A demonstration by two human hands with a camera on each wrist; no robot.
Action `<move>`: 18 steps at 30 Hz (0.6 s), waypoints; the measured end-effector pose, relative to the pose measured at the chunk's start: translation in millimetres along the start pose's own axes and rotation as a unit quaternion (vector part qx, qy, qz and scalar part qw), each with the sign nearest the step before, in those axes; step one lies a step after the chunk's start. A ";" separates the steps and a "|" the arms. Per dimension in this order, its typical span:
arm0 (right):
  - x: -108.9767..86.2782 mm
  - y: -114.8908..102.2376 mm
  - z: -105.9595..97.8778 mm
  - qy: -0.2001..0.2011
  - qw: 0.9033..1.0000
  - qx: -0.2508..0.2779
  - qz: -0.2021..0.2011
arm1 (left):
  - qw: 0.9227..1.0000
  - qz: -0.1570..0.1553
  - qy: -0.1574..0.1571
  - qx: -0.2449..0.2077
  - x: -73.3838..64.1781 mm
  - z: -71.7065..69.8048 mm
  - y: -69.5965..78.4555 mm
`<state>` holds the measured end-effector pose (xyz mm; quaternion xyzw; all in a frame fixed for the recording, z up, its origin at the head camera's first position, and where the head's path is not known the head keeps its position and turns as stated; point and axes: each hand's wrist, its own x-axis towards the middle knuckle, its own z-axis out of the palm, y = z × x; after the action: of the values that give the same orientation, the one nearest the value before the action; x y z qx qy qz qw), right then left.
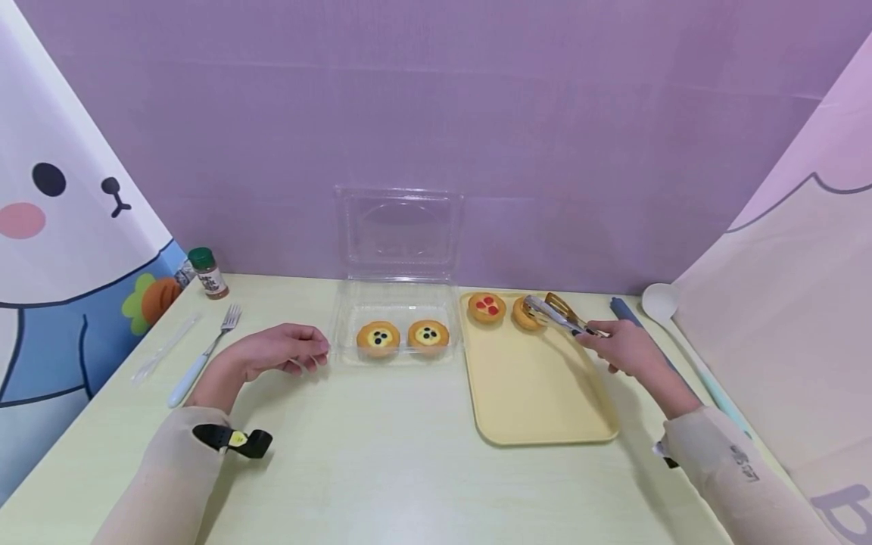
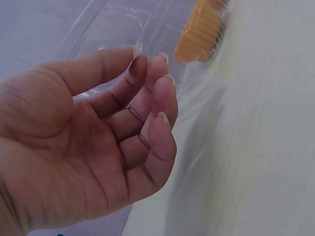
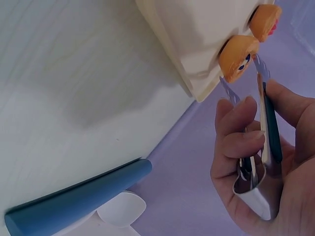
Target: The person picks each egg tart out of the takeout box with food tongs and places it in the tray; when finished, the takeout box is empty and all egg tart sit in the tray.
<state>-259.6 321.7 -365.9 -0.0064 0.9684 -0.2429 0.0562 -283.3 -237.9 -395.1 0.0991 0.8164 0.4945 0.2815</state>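
Note:
My left hand (image 1: pixel 282 352) pinches the left rim of a clear plastic clamshell box (image 1: pixel 347 303) between thumb and forefinger, the other fingers loosely bent. The box's lid (image 1: pixel 402 235) stands raised at the back. Inside sit two egg tarts, a left one (image 1: pixel 378 338) and a right one (image 1: pixel 428 336), dotted with dark berries. My right hand (image 1: pixel 623 348) grips metal tongs (image 3: pixel 268 147) with dark grips. The tongs' parted tips are at a berry-dotted tart (image 3: pixel 237 58) on the yellow tray (image 1: pixel 538 401). Beside it on the tray lies a tart with red topping (image 1: pixel 487 307).
At the left are a fork (image 1: pixel 204 356) with a pale blue handle, a clear plastic utensil (image 1: pixel 165 350) and a green-capped spice jar (image 1: pixel 207 272). Right of the tray lie a blue rod-like item (image 1: pixel 625 310) and a white spoon (image 1: pixel 659 303). A purple cloth backs the table.

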 end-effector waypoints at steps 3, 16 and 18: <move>-0.5 -0.5 -0.4 0.000 1.000 -0.001 0.004 | 1.000 -0.001 0.001 0.001 -0.5 0.2 0.5; -2.9 -3.1 -6.3 -0.003 1.000 0.011 0.015 | 1.000 -0.002 0.003 0.004 -1.5 0.5 1.1; -3.9 -4.4 -7.2 0.002 1.000 0.012 0.013 | 1.000 -0.003 0.004 0.003 -0.9 0.6 0.7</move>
<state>-256.5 321.4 -357.1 0.0071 0.9654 -0.2542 0.0575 -282.3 -237.5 -394.4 0.0961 0.8193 0.4913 0.2794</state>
